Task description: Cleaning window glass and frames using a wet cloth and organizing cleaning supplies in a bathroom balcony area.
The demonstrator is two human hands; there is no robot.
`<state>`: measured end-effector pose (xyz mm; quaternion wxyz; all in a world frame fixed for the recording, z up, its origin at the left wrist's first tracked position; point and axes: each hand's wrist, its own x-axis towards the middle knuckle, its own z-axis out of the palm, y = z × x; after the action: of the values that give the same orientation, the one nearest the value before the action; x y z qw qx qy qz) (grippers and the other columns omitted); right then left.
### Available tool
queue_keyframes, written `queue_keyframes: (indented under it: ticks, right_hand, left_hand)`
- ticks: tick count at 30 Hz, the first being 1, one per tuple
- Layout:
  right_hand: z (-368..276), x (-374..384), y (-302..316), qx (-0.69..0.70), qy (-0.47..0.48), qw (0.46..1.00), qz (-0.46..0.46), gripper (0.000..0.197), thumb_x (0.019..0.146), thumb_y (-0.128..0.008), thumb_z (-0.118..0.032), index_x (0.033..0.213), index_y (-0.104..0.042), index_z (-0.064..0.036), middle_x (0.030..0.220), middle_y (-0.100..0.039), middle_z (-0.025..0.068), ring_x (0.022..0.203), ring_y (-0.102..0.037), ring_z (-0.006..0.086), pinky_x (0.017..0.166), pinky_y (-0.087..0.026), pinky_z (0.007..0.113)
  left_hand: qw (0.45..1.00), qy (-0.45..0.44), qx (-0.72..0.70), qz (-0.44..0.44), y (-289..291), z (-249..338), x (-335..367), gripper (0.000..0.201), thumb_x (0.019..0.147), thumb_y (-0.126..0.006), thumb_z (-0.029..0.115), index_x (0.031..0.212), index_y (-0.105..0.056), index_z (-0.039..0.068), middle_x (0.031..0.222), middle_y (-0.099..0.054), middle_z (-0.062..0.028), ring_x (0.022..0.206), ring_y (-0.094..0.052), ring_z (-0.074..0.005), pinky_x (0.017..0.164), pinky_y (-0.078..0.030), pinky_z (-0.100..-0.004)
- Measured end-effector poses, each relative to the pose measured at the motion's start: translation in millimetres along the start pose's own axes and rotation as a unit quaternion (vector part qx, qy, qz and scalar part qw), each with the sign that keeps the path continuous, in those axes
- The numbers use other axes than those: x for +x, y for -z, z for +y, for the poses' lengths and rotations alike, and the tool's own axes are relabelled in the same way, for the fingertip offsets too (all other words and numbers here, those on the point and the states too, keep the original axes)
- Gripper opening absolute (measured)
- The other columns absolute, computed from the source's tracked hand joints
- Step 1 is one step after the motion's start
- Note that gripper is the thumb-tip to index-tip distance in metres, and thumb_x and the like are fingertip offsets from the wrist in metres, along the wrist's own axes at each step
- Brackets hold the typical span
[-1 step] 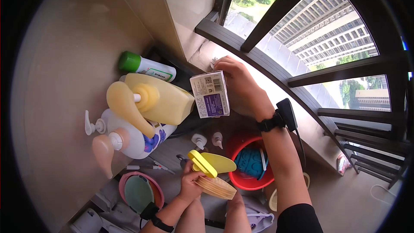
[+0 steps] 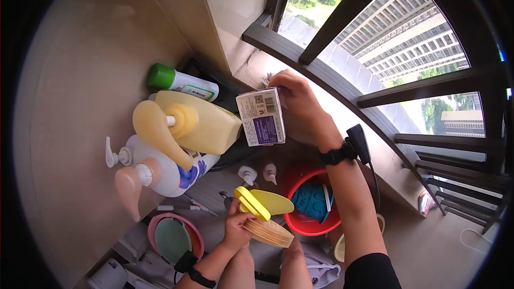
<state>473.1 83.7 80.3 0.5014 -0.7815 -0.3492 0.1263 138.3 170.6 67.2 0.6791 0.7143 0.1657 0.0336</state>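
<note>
My left hand is closed round a yellow plastic piece with a thick flat rim and a rounded paddle-like end. Just below it is a beige, ribbed, rounded piece, held in the same hand. My right hand reaches to the window sill, behind a white and purple cardboard box. Its fingers are bent together at a small, crumpled, whitish thing too small to name. The box hides part of that hand's underside.
Large pump bottles, one yellow and one white, stand left, near a green-capped spray can. A red bucket holds a blue item. Pink and green basins sit lower left. Dark window bars line the right.
My right hand has shifted very slightly to the right at the sill, with its fingers more bent. The left hand and what it holds have stayed in place.
</note>
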Motion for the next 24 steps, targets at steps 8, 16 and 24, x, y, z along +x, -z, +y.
queue_keyframes:
  ticks: [8, 16, 24]
  right_hand:
    - [-9.0, 25.0, -12.6, 0.057, 0.116, 0.991, -0.028, 0.029, 0.07, -0.058, 0.007, 0.096, -0.065, -0.0032, 0.104, -0.063, 0.0098, 0.104, -0.057, 0.0247, 0.091, -0.046, 0.032]
    - [1.1, -122.9, 45.1, -0.017, -0.006, 1.0, -0.022, 0.029, 0.065, -0.055, 0.014, 0.084, -0.066, -0.0034, 0.096, -0.064, 0.0084, 0.102, -0.058, 0.0255, 0.09, -0.047, 0.034]
    - [31.0, -20.8, 2.1, -0.117, -0.06, 0.974, 0.186, 0.03, 0.084, -0.055, -0.001, 0.111, -0.061, -0.0117, 0.106, -0.062, 0.0152, 0.093, -0.061, 0.0285, 0.082, -0.048, 0.034]
  left_hand:
    - [1.0, 0.015, 0.019, 0.001, -11.4, -1.0, -4.8, 0.012, 0.071, -0.072, 0.0, 0.079, -0.064, 0.002, 0.108, -0.053, -0.0116, 0.098, -0.058, -0.0249, 0.084, -0.049, -0.0328]
    - [0.999, -0.046, 0.014, 0.005, -6.0, 9.7, -1.8, 0.014, 0.071, -0.073, 0.001, 0.079, -0.061, 0.001, 0.107, -0.053, -0.012, 0.097, -0.058, -0.0254, 0.083, -0.049, -0.0343]
    - [0.999, -0.019, 0.038, 0.014, -27.5, -0.8, 2.3, 0.018, 0.066, -0.074, -0.001, 0.078, -0.062, 0.004, 0.11, -0.051, -0.012, 0.101, -0.057, -0.0258, 0.088, -0.047, -0.0335]
